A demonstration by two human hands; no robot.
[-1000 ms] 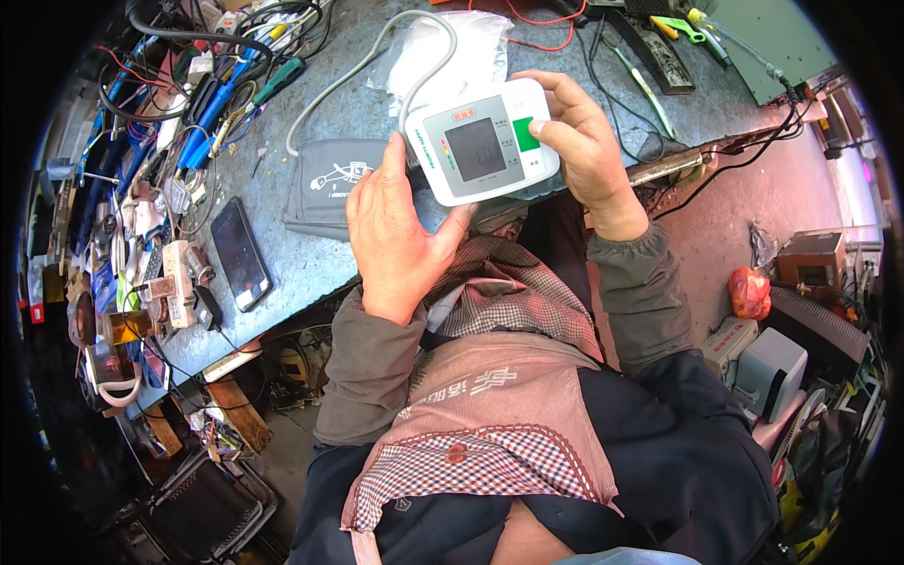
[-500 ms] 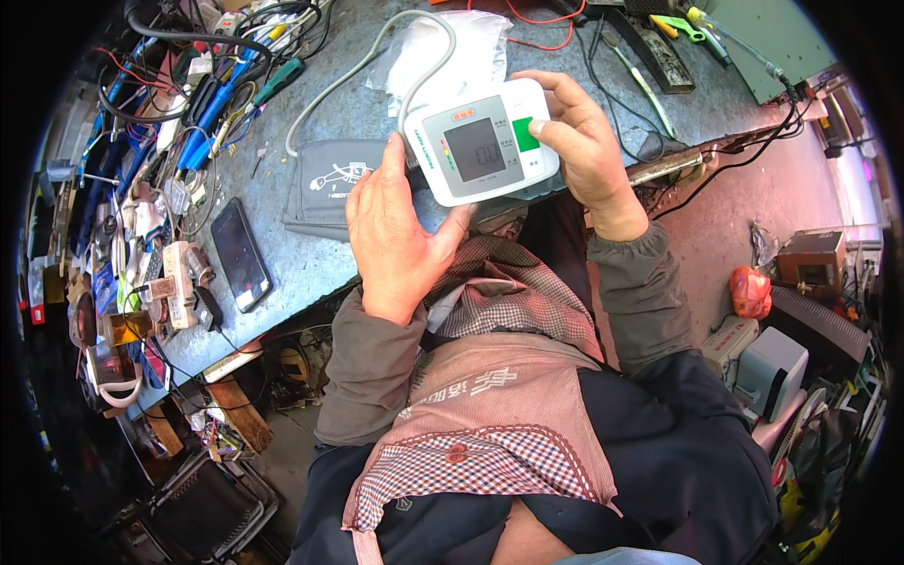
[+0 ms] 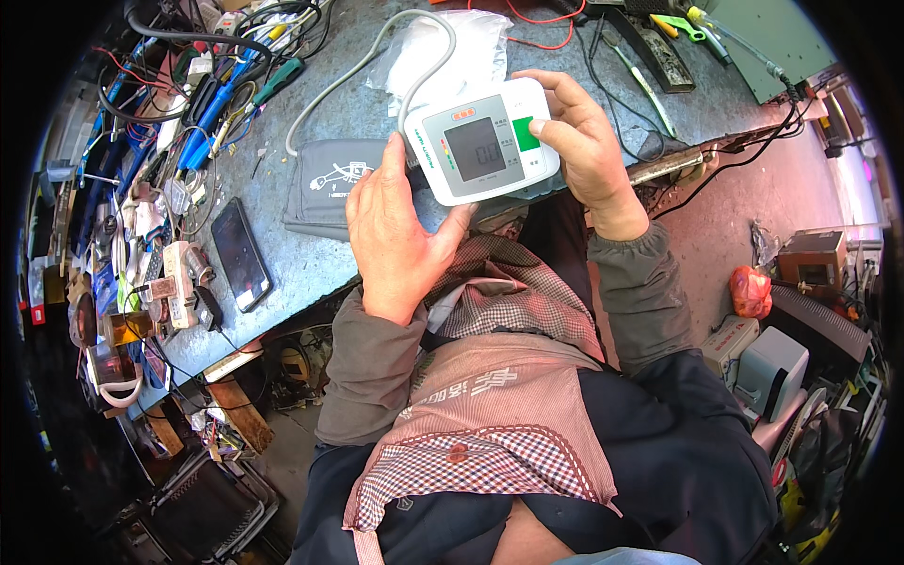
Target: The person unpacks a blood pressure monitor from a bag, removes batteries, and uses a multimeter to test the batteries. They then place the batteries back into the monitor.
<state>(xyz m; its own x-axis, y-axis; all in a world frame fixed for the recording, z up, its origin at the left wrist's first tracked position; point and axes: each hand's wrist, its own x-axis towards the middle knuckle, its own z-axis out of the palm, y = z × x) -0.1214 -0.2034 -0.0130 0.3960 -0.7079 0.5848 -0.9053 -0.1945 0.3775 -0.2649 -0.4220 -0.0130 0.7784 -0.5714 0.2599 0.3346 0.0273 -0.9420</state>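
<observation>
A white blood pressure monitor [image 3: 482, 141] is held between my two hands, tilted so its grey screen faces up at me. My left hand [image 3: 400, 221] supports its left side and lower edge, thumb below, fingers along the side. My right hand [image 3: 589, 141] grips the right end, its thumb at the green button [image 3: 525, 133] and its fingers behind the case. A grey air hose [image 3: 358, 80] loops from behind the monitor to the folded grey cuff [image 3: 325, 184], which lies on the bench left of my left hand.
On the blue workbench [image 3: 282, 245] lie a black phone [image 3: 241, 254], a clear plastic bag [image 3: 443, 56] and a heap of tools and cables [image 3: 198, 113] at the left. A white-handled tool [image 3: 642, 83] lies at the right. Boxes [image 3: 770, 372] stand on the floor to the right.
</observation>
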